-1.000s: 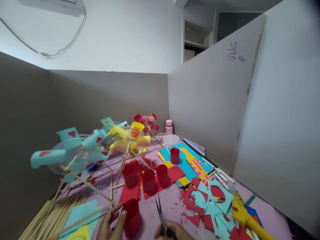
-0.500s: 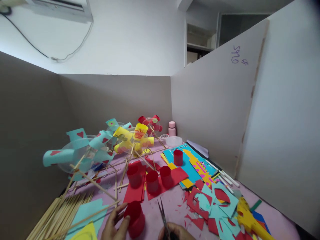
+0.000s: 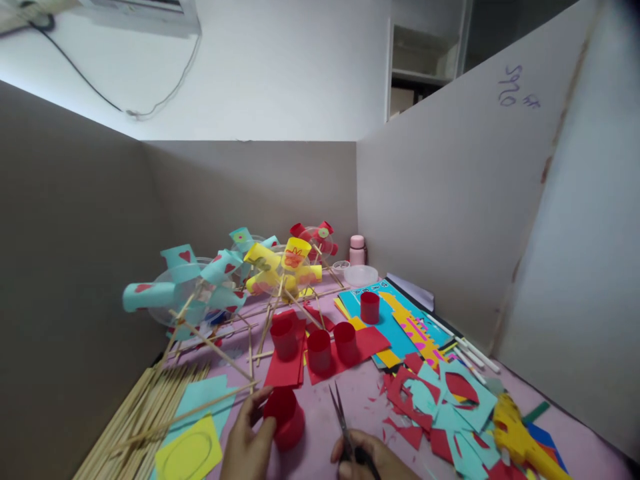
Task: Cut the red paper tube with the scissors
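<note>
My left hand (image 3: 251,437) is closed around the left side of a red paper tube (image 3: 284,420), its thumb outside near the front. The tube stands upright with its round opening facing up, low in the middle of the view. In my right hand (image 3: 373,457) is a pair of scissors (image 3: 342,421), dark handles in the fingers and blades pointing away from me, nearly together. The blades are to the right of the tube, apart from it. Behind it stand more red tubes (image 3: 319,351), several on red paper sheets (image 3: 373,341).
Paper-bladed windmills on stick stands fill the back left. Wooden sticks (image 3: 145,413) and yellow paper (image 3: 189,450) with a drawn oval lie at left. Paper scraps (image 3: 410,400) and a yellow glue gun (image 3: 520,437) are at right. A pink bottle (image 3: 357,251) stands near the back partition.
The view has turned slightly left and down, so everything appears further right and higher. My hands keep hold of the red paper tube and the scissors, with little movement relative to the table.
</note>
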The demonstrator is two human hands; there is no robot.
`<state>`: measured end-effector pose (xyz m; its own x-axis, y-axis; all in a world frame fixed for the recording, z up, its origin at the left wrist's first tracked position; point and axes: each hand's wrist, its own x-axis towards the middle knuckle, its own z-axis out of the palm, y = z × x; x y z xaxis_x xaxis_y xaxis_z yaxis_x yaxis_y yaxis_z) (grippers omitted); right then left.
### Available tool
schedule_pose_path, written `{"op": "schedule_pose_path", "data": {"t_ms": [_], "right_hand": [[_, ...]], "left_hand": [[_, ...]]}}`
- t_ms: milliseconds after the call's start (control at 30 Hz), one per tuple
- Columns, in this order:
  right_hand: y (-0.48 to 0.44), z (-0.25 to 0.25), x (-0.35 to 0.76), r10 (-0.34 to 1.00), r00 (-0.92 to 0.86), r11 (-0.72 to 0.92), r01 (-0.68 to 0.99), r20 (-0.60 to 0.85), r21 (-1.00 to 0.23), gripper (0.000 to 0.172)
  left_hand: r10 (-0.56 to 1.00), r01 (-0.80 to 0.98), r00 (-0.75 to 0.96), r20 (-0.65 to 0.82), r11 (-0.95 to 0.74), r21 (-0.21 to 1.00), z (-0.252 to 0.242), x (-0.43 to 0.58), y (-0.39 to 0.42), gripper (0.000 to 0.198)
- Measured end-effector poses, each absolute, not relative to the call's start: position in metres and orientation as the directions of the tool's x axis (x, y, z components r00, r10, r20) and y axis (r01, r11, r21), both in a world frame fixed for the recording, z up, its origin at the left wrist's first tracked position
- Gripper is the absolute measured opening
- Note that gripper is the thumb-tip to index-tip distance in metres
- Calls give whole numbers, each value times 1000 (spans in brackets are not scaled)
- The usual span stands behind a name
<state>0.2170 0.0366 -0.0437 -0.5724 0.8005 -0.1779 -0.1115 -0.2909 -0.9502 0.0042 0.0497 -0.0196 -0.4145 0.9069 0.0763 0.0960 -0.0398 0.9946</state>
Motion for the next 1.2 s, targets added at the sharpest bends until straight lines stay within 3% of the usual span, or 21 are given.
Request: {"op": "schedule_pose_path", "data": {"t_ms": [533,767,967,1133,1200], "right_hand": [[32,-46,223,769,-630,-250,-140,-108,-958,65],[35,-58,222,789,-613,-225,-231,-38,-946,69],[35,-67,220,871,-492,-201,-323,-17,-925,68],[26,-62,219,973,-201,45,-331,117,-942,74],[22,-63,219,982,-148,69,-307,120,-949,80]], "left_hand": [[902,6,-432,-1,4,1000,0,15,40,44],[919,-52,-394,-10,-12,999,6,18,39,51],[973,-66,-231,29,-46,997,3,26,29,48],[962,69,-208,178,-167,984,-1,49,11,29],[936,132,-249,248,-221,966,-1,62,3,28]]}}
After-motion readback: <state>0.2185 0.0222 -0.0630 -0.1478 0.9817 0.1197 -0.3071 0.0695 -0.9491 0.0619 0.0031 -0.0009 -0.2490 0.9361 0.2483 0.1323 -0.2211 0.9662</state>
